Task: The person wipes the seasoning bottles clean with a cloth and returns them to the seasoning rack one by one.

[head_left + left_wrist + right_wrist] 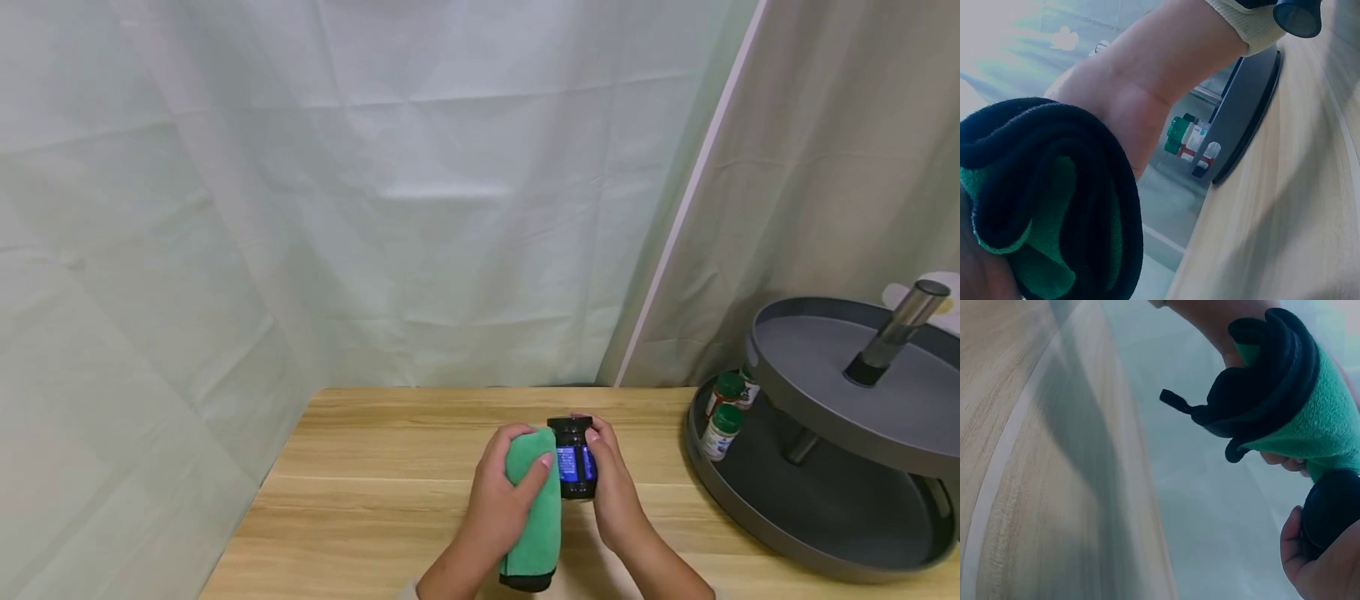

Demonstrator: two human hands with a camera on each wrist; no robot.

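My left hand [501, 496] grips a folded green cloth [542, 525] with dark edging, its thumb lying across the front. Beside it, my right hand [617, 487] holds a dark jar [576, 475] with a black lid and a blue label, fingers around its right side. The cloth's upper part meets the jar's left side, both raised above the wooden table. In the left wrist view, the rolled dark-edged end of the cloth [1054, 206] faces the camera. From the right wrist, the jar's dark base [1334, 509] shows in the right hand, just below the cloth [1322, 419].
A two-tier round grey rack [847, 554] with a metal post [896, 333] stands on the right of the wooden table [360, 475]. Several small green-capped bottles [722, 432] stand on its lower tier. Pale curtains [465, 208] hang behind the table.
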